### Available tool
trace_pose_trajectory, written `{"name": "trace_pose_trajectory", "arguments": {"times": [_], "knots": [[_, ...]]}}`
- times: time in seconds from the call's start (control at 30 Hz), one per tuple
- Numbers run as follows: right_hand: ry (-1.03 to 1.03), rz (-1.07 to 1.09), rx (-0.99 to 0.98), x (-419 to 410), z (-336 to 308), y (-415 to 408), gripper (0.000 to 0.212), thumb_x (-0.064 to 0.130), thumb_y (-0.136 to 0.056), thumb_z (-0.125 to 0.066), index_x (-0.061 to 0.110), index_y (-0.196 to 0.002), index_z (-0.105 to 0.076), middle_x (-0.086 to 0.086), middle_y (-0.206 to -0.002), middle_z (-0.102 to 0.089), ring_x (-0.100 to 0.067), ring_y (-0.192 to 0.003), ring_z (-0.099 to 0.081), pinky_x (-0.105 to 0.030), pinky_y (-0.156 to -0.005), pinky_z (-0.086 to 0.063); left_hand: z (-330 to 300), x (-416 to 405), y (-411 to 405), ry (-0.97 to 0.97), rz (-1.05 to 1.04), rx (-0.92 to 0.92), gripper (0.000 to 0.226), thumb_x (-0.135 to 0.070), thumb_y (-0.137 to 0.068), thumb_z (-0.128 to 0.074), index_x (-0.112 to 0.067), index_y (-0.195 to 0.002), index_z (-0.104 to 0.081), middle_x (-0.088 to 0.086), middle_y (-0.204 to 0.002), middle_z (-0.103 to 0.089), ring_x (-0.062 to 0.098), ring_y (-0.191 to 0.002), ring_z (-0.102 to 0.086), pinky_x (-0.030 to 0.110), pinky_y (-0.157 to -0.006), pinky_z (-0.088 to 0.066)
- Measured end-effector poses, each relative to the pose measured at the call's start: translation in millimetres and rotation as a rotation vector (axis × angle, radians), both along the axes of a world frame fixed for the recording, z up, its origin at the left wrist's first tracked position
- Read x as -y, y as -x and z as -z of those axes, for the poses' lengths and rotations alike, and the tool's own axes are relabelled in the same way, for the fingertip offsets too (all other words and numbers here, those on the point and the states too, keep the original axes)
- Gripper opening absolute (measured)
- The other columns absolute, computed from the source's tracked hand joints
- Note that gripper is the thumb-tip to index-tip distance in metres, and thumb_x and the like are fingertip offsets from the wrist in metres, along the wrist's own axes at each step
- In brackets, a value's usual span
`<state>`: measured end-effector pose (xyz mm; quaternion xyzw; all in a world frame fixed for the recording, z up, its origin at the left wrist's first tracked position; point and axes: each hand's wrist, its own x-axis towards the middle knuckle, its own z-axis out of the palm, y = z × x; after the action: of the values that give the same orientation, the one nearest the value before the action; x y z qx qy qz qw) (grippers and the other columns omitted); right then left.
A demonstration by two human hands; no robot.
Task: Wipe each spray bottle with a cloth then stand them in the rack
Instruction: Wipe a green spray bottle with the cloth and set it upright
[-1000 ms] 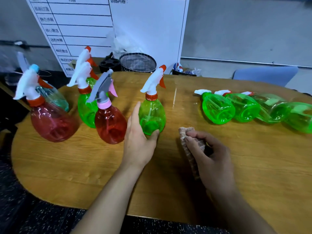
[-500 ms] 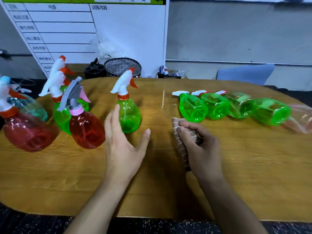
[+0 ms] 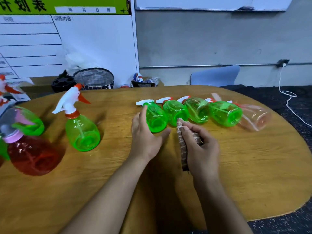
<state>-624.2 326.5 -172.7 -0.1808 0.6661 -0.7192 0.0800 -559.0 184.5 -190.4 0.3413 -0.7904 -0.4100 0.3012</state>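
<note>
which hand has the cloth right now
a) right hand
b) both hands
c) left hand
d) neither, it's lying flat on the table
a: the right hand has its fingers curled round the folded cloth, while the left hand reaches with straight fingers to the nearest lying green bottle.

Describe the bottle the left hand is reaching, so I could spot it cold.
On the wooden table, five spray bottles lie in a row. It is the leftmost green bottle, against the left hand; alone among the four green ones, its white trigger has no red.
</note>
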Motion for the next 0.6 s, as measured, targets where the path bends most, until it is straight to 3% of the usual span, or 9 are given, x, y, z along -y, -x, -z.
{"name": "trace_pose_trajectory", "arguments": {"times": [0.1, 0.23, 0.3, 0.37, 0.47, 0.53, 0.6], "knots": [[0.001, 0.013, 0.014, 0, 2, 5, 0.010, 0.023, -0.097, -0.075, 0.026, -0.105, -0.081, 0.013, -0.101, -0.080, -0.007, -0.095, -0.076, -0.044, -0.087, -0.063, 7, 10, 18, 0.024, 0.028, 0.034, 0.109, -0.073, -0.067, -0.079, -0.043, -0.162, -0.035, 0.012, -0.171, -0.016, 0.037, -0.159, -0.023, 0.051, -0.124, -0.032], [0.009, -0.002, 0.029, 3, 5, 7, 0.011, 0.024, -0.097, -0.074, 0.027, -0.106, -0.081, 0.015, -0.100, -0.079, -0.005, -0.092, -0.076, -0.036, -0.080, -0.062, 15, 24, 23, 0.130, -0.009, 0.046, 0.085, -0.053, -0.074, -0.092, -0.035, -0.148, -0.054, 0.016, -0.162, -0.031, 0.043, -0.142, -0.047, 0.050, -0.114, -0.048], [0.001, -0.015, 0.012, 8, 6, 5, 0.012, 0.023, -0.098, -0.074, 0.026, -0.107, -0.081, 0.015, -0.101, -0.079, -0.004, -0.095, -0.075, -0.034, -0.084, -0.062, 18, 29, 16, 0.143, -0.043, 0.000, 0.077, -0.042, -0.076, -0.095, -0.031, -0.142, -0.056, 0.013, -0.152, -0.041, 0.033, -0.126, -0.057, 0.035, -0.101, -0.050], [-0.014, -0.024, 0.014, 14, 8, 0, 0.011, 0.024, -0.097, -0.074, 0.025, -0.106, -0.081, 0.014, -0.100, -0.079, -0.005, -0.095, -0.075, -0.037, -0.087, -0.062, 18, 29, 4, 0.132, -0.075, -0.047, 0.075, -0.031, -0.077, -0.096, -0.031, -0.140, -0.055, 0.007, -0.146, -0.048, 0.017, -0.115, -0.055, 0.020, -0.092, -0.040], [-0.048, -0.055, 0.030, 26, 12, -12, 0.009, 0.026, -0.097, -0.074, 0.027, -0.103, -0.081, 0.013, -0.098, -0.079, -0.007, -0.093, -0.075, -0.041, -0.087, -0.062, 19, 23, -26, 0.149, -0.104, -0.135, 0.072, -0.023, -0.075, -0.093, -0.031, -0.137, -0.057, -0.002, -0.137, -0.056, 0.004, -0.114, -0.050, 0.005, -0.089, -0.037], [-0.047, -0.092, 0.059, 32, 16, -24, 0.009, 0.029, -0.099, -0.073, 0.027, -0.104, -0.080, 0.012, -0.098, -0.079, -0.008, -0.092, -0.075, -0.041, -0.084, -0.062, 21, 18, -50, 0.130, -0.105, -0.223, 0.068, -0.027, -0.074, -0.087, -0.035, -0.133, -0.056, -0.006, -0.132, -0.061, 0.005, -0.119, -0.055, 0.015, -0.104, -0.043], [-0.061, -0.131, 0.087, 38, 21, -39, 0.010, 0.032, -0.100, -0.071, 0.029, -0.105, -0.079, 0.010, -0.099, -0.079, -0.011, -0.093, -0.075, -0.041, -0.083, -0.061, 18, 11, -80, 0.057, -0.104, -0.344, 0.066, -0.026, -0.075, -0.084, -0.034, -0.133, -0.053, -0.015, -0.126, -0.065, 0.011, -0.119, -0.062, 0.030, -0.106, -0.050]]}}
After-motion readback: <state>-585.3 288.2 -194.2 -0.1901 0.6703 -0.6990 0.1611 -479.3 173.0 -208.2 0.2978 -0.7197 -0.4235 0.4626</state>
